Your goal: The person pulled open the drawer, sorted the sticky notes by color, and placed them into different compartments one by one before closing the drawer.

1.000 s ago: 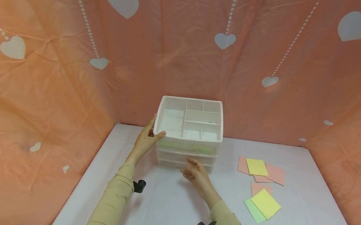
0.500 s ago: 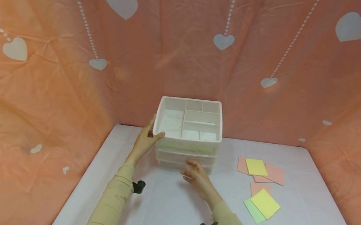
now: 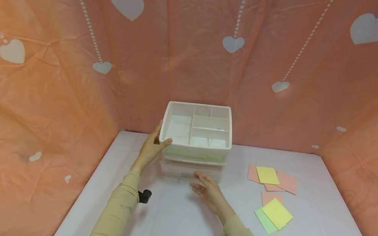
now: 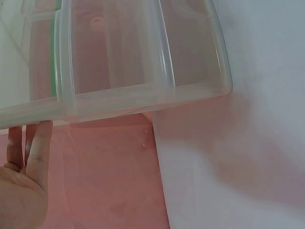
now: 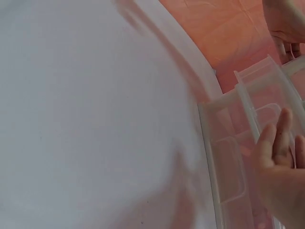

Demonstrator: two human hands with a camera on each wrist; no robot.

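Note:
A white plastic drawer organizer [image 3: 194, 153] with clear drawers stands at the back middle of the table, a divided tray forming its top. My left hand [image 3: 151, 148] grips its front left corner, thumb on the top rim and fingers along the side; those fingers also show in the left wrist view against the side wall. The middle drawer [image 3: 175, 168] sticks out a little past the drawer above it. At its front, right of centre, my right hand [image 3: 210, 193] has its fingertips hooked at the handle area; the exact contact is partly hidden. Something green shows inside the top drawer [image 3: 192, 155].
On the right of the white-covered table [image 3: 164, 223] lie two groups of paper notes: a yellow note [image 3: 268, 175] over pink ones at the back, and another yellow note [image 3: 277, 214] over green and pink ones nearer. An orange heart-patterned curtain [image 3: 194, 64] encloses the table.
The middle drawer has come forward slightly, with my right hand drawing back toward me at its front. My left hand keeps its grip on the organizer's corner.

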